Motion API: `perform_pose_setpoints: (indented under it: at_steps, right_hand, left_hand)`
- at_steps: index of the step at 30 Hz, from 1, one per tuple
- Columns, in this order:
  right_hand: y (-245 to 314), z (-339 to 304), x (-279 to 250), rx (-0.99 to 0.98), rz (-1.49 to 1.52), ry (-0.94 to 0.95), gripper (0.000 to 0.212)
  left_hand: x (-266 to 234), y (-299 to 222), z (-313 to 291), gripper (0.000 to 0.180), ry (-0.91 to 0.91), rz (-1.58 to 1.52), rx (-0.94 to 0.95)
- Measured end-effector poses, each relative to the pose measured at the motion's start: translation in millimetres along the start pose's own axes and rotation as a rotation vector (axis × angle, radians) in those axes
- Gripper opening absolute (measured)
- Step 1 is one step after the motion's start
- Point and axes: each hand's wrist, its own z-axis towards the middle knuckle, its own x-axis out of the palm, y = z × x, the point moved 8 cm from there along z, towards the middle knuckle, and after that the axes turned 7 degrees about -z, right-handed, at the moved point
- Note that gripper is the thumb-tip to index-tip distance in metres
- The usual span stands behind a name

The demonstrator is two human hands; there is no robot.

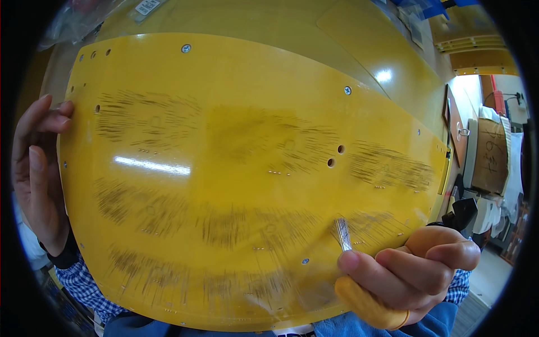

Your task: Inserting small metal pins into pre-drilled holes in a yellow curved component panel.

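Observation:
A large yellow plate fills the middle of the view, tilted toward me. Dense clusters of fine dark lines, like thin wires or pins, show in or through it. My right hand is closed at the lower right, pinching a small bundle of thin metal pins upright over the plate. A yellow finger cot covers one digit of that hand. My left hand is at the plate's left edge, its curled fingertips on the rim and its thumb off the plate.
Screws and drilled holes dot the plate. Behind it lies another yellow sheet. Clear plastic bags sit at the far left. A cardboard box stands at the right, beyond a brown panel with a ring.

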Motion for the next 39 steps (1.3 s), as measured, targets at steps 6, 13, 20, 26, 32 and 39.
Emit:
perform_pose_setpoints:
  at_steps: [6, 13, 20, 26, 32, 39]
  right_hand:
    - [-5, 7, -3, -0.057, 0.105, -0.064, 0.004]
    - [-16, 13, 0, 0.068, 0.39, 0.099, 0.007]
    - [8, 2, -4, -0.333, 0.212, -0.371, 0.031]
    - [2, 3, -8, -0.378, 0.171, -0.299, 0.027]
    - [9, -3, -8, -0.152, -0.021, -0.235, 0.011]
    - [-2, 9, -5, -0.138, 0.321, 0.023, 0.01]
  left_hand:
    - [0, 1, 2, 0.042, 0.0, -0.011, -0.001]
    - [-1, 3, -3, 0.041, -0.01, -0.035, -0.009]
    - [-1, -1, -3, 0.041, -0.02, -0.015, -0.01]
    - [-1, 0, -2, 0.041, -0.004, -0.011, -0.013]
    - [1, 1, 1, 0.041, 0.004, -0.06, 0.004]
    - [1, 1, -3, 0.041, 0.011, -0.05, -0.018]
